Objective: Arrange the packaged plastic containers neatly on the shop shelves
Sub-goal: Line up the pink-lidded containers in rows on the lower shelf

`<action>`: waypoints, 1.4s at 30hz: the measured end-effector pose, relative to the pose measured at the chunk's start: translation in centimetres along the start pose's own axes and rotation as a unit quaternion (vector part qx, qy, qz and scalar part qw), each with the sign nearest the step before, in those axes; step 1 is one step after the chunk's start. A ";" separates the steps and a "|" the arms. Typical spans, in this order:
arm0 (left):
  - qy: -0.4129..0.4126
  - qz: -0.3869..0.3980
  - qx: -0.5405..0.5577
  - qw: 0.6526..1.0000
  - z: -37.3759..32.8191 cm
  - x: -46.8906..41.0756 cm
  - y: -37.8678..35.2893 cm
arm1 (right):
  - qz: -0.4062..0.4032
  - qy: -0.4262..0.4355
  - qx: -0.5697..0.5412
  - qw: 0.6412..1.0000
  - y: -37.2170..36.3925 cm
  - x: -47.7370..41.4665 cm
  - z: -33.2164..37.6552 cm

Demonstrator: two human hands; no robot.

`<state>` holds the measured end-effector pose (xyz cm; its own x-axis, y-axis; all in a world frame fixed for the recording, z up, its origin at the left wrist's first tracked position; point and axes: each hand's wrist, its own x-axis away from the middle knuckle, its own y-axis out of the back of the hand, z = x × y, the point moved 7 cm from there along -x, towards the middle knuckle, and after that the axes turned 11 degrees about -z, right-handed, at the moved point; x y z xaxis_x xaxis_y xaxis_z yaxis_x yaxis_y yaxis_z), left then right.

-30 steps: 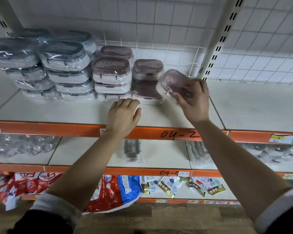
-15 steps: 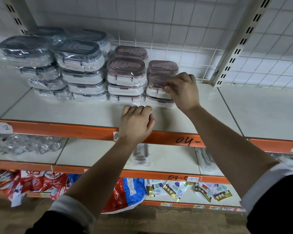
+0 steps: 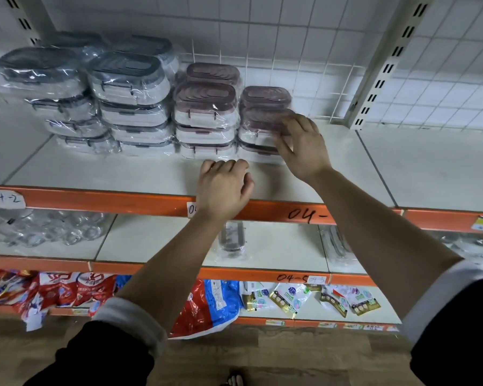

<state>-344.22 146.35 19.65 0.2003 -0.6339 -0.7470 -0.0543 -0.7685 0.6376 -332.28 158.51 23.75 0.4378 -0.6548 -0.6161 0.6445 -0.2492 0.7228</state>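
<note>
Head view: your right hand point(image 3: 301, 146) lies spread, fingers against the front right corner of the pink-lidded container point(image 3: 262, 122) on top of the front right-hand stack point(image 3: 258, 146); it presses rather than grips, so far as can be seen. Your left hand point(image 3: 223, 188) rests loosely curled and empty on the top shelf point(image 3: 95, 174), just in front of the stacks. To the left stand more pink-lidded packs point(image 3: 205, 107), then the grey-lidded stacks point(image 3: 129, 82). To seat this pack well, push it square over the one beneath, front edge flush with the neighbouring stack. The slick wrapping may let it slide; steady the stack below with your free hand.
</note>
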 end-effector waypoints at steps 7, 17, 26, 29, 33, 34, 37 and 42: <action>0.010 -0.063 0.054 0.996 -1.4 1.8 1.9 | -0.050 -0.059 -0.021 0.997 4.4 5.2 -2.5; -0.004 0.014 0.059 0.998 -8.3 8.3 2.6 | -0.087 -0.072 -0.033 0.993 9.8 15.1 -5.0; -0.001 0.053 0.072 0.996 -11.3 15.2 1.6 | -0.079 -0.060 -0.038 0.994 8.9 23.3 -7.1; 0.008 0.083 0.065 0.994 -11.4 17.0 -0.5 | -0.033 -0.080 -0.045 0.995 6.1 25.4 -8.1; 0.036 0.124 0.062 0.990 -11.2 18.9 -4.6 | 0.016 -0.081 -0.048 0.995 1.7 27.4 -9.2; 0.044 0.137 0.057 0.988 -10.9 19.3 -5.8 | 0.035 -0.085 -0.044 0.995 0.3 27.8 -9.7; 0.051 0.179 0.048 0.981 -9.9 20.9 -9.7 | 0.092 -0.107 -0.022 0.990 -4.0 28.9 -11.7; 0.041 0.217 0.039 0.975 -7.5 22.2 -16.2 | 0.148 -0.119 0.009 0.982 -10.3 29.5 -15.0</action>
<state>-331.57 145.42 -5.83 0.2192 -0.8937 -0.3914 -0.2252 -0.4367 0.8710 -316.60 152.48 -6.53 0.4440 -0.8480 -0.2895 0.4991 -0.0343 0.8659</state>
